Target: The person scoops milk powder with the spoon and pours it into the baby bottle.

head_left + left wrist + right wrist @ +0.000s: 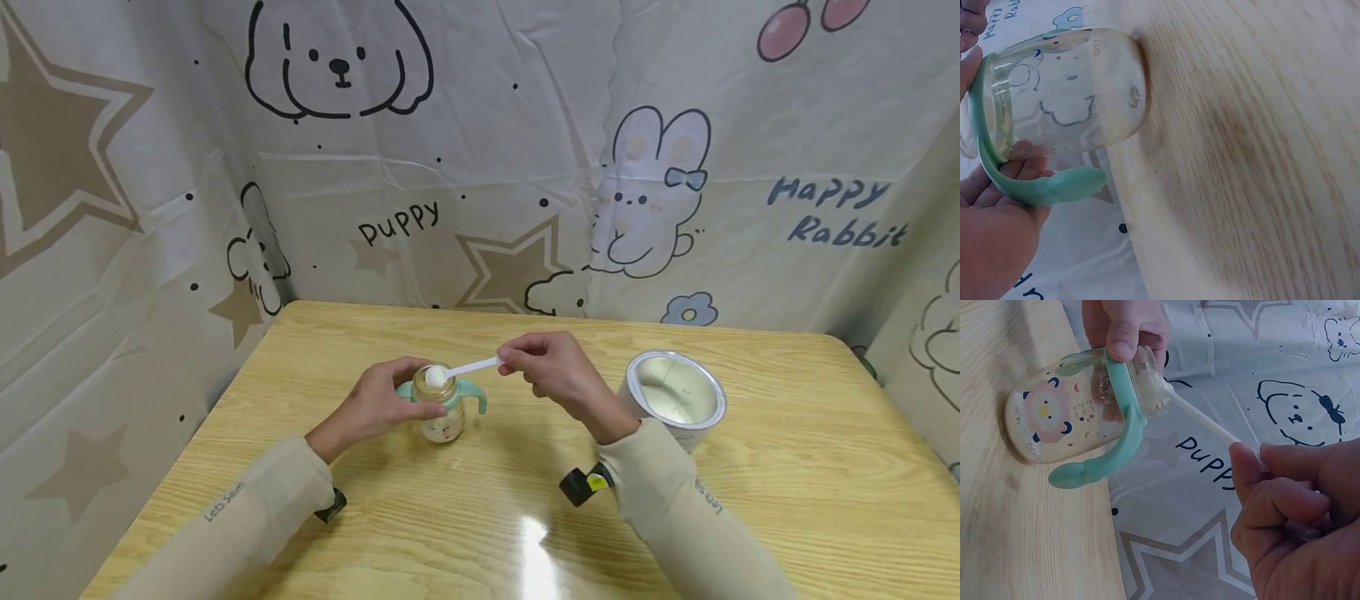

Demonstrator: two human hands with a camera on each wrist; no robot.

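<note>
A clear baby bottle [442,414] with green handles [474,393] stands on the wooden table [480,517]. My left hand [375,402] grips it round the green collar; the thumb [1124,337] lies on the rim. My right hand [551,373] pinches the handle of a white scoop [459,370], whose bowl of white powder sits over the bottle's open mouth [1154,384]. In the left wrist view the bottle [1066,94] and one green handle [1054,185] lie against my left hand [994,231]. The right wrist view shows the scoop's stem [1205,424] leading from the bottle [1085,409] to my right hand [1291,512].
An open round tin [673,397] of pale powder stands right of my right hand. A patterned cloth backdrop [480,150] walls the table at the back and both sides. The table's front part is bare, with a glare spot [534,550].
</note>
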